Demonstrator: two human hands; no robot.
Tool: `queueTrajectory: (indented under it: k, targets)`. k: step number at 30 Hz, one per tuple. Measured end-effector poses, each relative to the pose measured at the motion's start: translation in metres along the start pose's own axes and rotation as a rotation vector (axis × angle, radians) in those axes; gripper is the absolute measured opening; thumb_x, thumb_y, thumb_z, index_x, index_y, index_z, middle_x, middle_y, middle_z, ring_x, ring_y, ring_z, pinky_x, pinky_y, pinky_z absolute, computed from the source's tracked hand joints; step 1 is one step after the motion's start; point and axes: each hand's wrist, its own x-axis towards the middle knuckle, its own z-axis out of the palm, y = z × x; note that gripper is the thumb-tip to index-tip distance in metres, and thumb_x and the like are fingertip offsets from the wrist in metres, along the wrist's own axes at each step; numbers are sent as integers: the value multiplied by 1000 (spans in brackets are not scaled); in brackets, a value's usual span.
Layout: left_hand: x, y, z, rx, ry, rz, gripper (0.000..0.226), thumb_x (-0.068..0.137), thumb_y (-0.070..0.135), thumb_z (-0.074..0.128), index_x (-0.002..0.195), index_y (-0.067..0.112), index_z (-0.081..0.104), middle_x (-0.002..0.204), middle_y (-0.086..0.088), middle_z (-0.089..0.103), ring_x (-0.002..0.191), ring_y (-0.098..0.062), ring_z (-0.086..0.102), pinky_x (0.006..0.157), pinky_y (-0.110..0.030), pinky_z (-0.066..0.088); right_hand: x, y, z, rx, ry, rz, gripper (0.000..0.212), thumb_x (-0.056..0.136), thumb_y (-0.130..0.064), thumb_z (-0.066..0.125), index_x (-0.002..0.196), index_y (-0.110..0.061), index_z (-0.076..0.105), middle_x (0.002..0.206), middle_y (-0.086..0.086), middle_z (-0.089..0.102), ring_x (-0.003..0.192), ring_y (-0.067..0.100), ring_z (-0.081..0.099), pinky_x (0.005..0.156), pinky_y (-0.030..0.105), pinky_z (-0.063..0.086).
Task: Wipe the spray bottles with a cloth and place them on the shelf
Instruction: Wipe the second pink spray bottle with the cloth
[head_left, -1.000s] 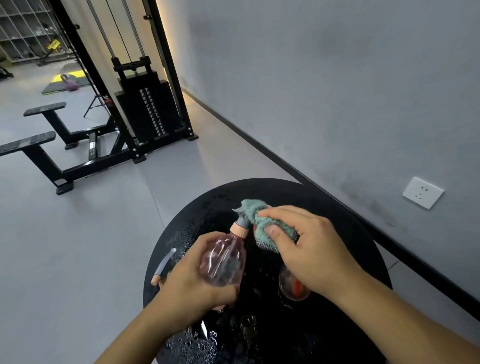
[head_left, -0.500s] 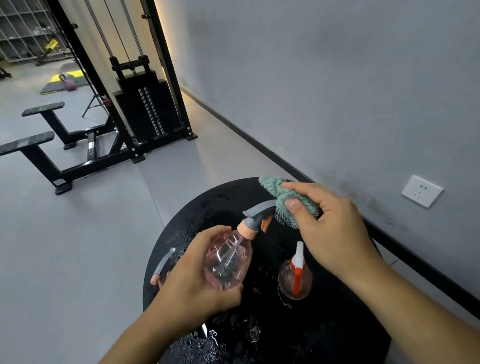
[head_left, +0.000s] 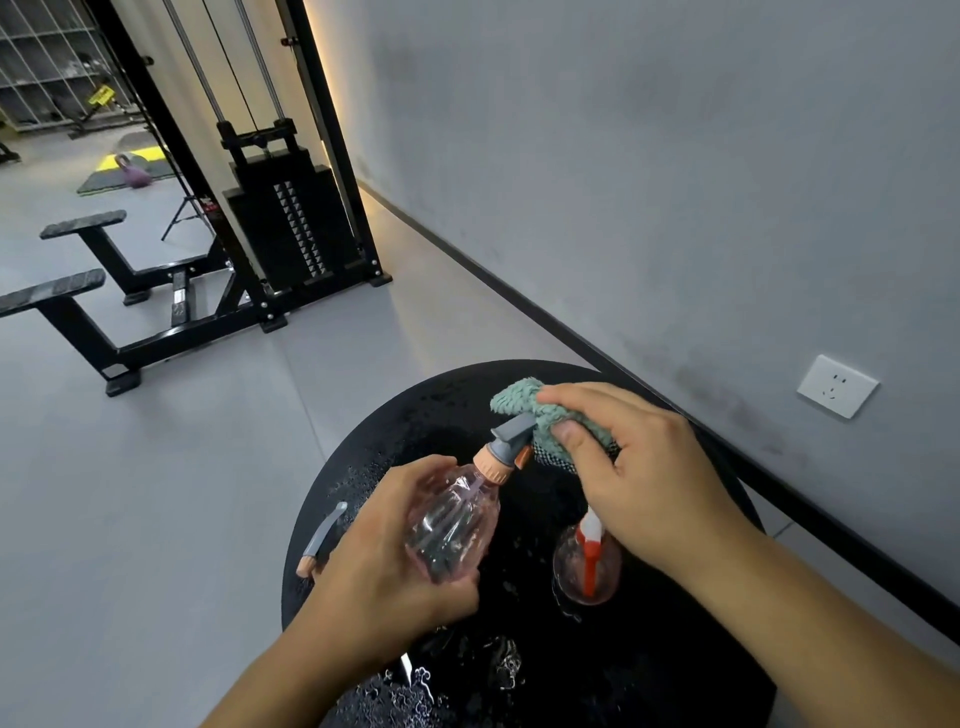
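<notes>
Your left hand (head_left: 384, 561) grasps the pink spray bottle (head_left: 452, 525); your right hand (head_left: 639, 478), at two o'clock from it, pinches the green cloth (head_left: 524, 397) against its grey nozzle (head_left: 511, 431).

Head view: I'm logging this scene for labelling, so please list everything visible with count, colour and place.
pink spray bottle: 1, clear pink, grey nozzle, in left hand
red-trigger bottle: 1, standing on table
grey spray head: 1, behind left hand
cloth: 1, teal, on the nozzle
round table: 1, black, wet
cable machine: 1, black, far left
wall socket: 1, white
left hand: grips pink bottle
right hand: grips cloth
</notes>
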Motion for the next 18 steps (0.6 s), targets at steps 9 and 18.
queueTrajectory:
  k: [9, 18]
  targets:
    - [3, -2, 3, 26, -10, 5, 93, 63, 21, 96, 135, 53, 47, 127, 28, 61, 114, 3, 65, 78, -9, 53, -2, -3, 3, -17, -50, -75, 35, 98, -5, 64, 126, -24, 72, 126, -19, 66, 120, -8, 57, 103, 10, 44]
    - [4, 0, 5, 19, 0, -2, 92, 63, 21, 95, 133, 55, 46, 125, 28, 62, 110, 3, 68, 77, -13, 57, -9, -13, 5, 22, -80, -147, 36, 96, -2, 66, 126, -21, 73, 128, -17, 66, 124, -6, 57, 104, 9, 42]
